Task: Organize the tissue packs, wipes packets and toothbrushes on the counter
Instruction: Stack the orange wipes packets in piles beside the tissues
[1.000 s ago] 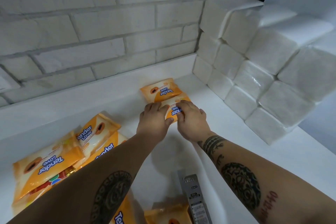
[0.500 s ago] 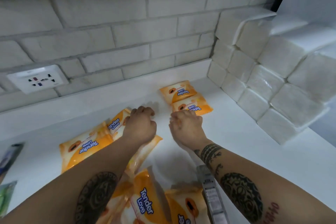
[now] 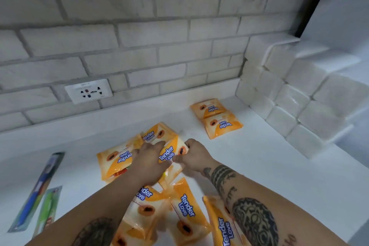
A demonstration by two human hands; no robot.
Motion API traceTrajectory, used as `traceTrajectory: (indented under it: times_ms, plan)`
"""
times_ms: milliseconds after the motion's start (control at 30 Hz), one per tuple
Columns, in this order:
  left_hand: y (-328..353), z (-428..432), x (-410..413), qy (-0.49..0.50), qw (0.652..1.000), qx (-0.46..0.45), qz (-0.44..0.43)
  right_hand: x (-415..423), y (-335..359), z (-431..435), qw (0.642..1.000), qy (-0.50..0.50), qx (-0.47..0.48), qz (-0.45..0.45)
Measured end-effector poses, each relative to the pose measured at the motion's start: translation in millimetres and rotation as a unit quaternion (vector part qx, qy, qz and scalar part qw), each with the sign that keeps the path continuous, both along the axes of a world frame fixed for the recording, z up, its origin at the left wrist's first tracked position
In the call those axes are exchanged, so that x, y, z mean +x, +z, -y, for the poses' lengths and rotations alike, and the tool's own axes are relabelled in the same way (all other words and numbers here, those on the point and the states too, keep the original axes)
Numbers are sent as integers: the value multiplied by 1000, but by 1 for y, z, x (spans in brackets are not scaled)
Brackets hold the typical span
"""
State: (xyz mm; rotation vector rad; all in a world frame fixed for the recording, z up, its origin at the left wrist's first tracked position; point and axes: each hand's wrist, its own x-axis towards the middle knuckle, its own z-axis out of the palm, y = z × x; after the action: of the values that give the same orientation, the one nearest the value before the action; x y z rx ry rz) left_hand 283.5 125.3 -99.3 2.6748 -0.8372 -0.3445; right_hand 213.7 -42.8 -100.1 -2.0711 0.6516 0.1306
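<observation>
Item in hand: one top wipes packet (image 3: 172,151), orange, which is lying uppermost on the far end of the loose pile (image 3: 185,211) at mid-counter. The left hand (image 3: 148,163) is gripping its left edge with fingers curled over it, and the right hand (image 3: 194,155) is pinching its right edge, so the two hands are sitting close together with only the packet between them. Sorted stock: the placed pair (image 3: 216,118) of wipes packets is lying flat, one touching the other in a short line running near to far, at the far right of the counter (image 3: 269,175), just beside the tissue packs (image 3: 289,94), which are standing stacked in tiers against the right side. Unsorted stock: the loose pile is sprawling from centre towards the near edge, packets overlapping at odd angles, several partly hidden under the forearms. The blue toothbrush (image 3: 40,189) and green toothbrush (image 3: 48,209), both in their packaging, are lying side by side at the near left, well apart from the pile. Fixtures: a wall socket (image 3: 88,91) is sitting in the brick wall (image 3: 139,32). Progress, as judged: tissue appears finished, wipes are barely begun with two in line, and toothbrushes are looking untouched.
</observation>
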Motion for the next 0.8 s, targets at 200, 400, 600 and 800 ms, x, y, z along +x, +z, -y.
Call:
traceTrajectory:
  times_ms: [200, 400, 600, 800]
  plan:
    - [36, 6, -10, 141, 864, -373, -307, -51, 50, 0, 956, -145, 205, 152]
    - [60, 23, -41, 111, 783, -418, -447, -102, 74, -17, 926, -212, 249, 187]
    - [65, 40, -71, 73, 788, -386, -474, -141, 73, -10, 911, -285, 202, 220]
    - [66, 75, -93, 44, 785, -377, -489, -167, 80, 21, 896, -325, 177, 244]
